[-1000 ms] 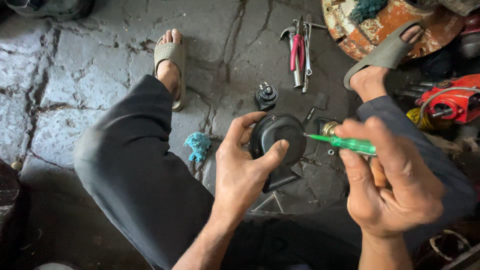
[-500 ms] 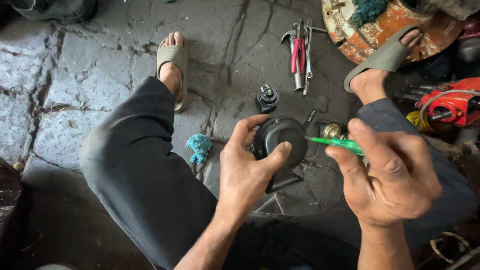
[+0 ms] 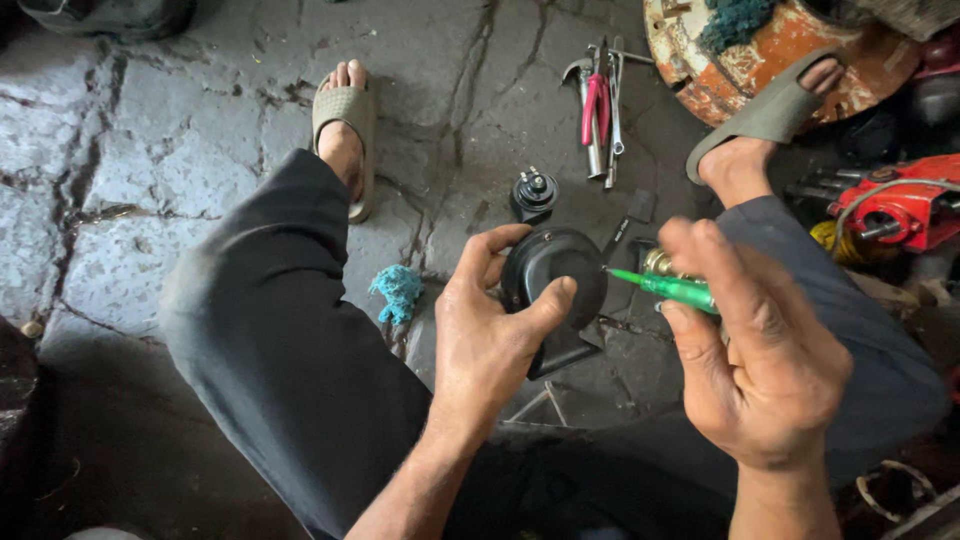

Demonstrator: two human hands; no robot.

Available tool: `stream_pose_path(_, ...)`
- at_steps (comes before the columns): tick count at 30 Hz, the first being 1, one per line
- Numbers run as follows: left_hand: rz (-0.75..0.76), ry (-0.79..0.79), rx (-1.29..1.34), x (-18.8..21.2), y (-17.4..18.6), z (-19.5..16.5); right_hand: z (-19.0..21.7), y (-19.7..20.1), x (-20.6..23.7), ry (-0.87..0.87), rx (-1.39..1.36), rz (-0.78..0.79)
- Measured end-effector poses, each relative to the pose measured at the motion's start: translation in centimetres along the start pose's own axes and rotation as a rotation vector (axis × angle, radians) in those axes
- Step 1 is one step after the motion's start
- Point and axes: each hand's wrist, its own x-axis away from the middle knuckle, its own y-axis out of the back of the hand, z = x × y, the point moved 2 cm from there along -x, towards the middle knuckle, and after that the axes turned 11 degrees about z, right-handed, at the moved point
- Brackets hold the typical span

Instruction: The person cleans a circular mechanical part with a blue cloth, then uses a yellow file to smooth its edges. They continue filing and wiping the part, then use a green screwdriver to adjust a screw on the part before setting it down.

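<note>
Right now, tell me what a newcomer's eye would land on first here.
At centre, the left hand grips a black round part, and the right hand points a green screwdriver at its edge. Beyond lie pliers on the stone floor, with a red machine at far right.

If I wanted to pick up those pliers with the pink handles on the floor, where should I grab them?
Probably by the pink handles. The pliers lie flat on the stone floor in a bundle of metal tools, their metal ends tangled among them. The handles sit on top, so coming straight down from above and pinching both handles together looks easiest.
</note>
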Motion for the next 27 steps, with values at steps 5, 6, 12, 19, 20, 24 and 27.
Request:
stream_pose_path(5,0.003,0.033,-0.044,0.0,0.1,0.0,-0.4,-0.2,0.3,-0.058,0.194,-0.066)
stream_pose_path(6,0.007,0.028,-0.032,0.0,0.2,0.0,-0.4,-0.2,0.3,-0.061,0.193,-0.07)
stream_pose_path(12,-0.01,-0.008,-0.081,0.1,0.1,-0.5,0.0,-0.2,0.1,-0.055,0.002,-0.025)
stream_pose_path(19,-0.007,0.053,-0.081,0.2,0.3,-0.7,-0.3,-0.1,-0.4,-0.041,-0.09,0.028)
stream_pose_path(20,-0.006,0.043,-0.084,0.2,0.3,-0.7,-0.5,-0.1,-0.5,-0.071,-0.165,0.039)
stream_pose_path(24,0.008,0.023,-0.091,0.3,0.2,-0.6,-0.2,0.0,-0.8,-0.026,0.111,-0.01)
stream_pose_path(27,-0.001,0.051,-0.103,0.2,0.3,-0.5,-0.2,0.0,-1.1,-0.089,0.053,-0.018)
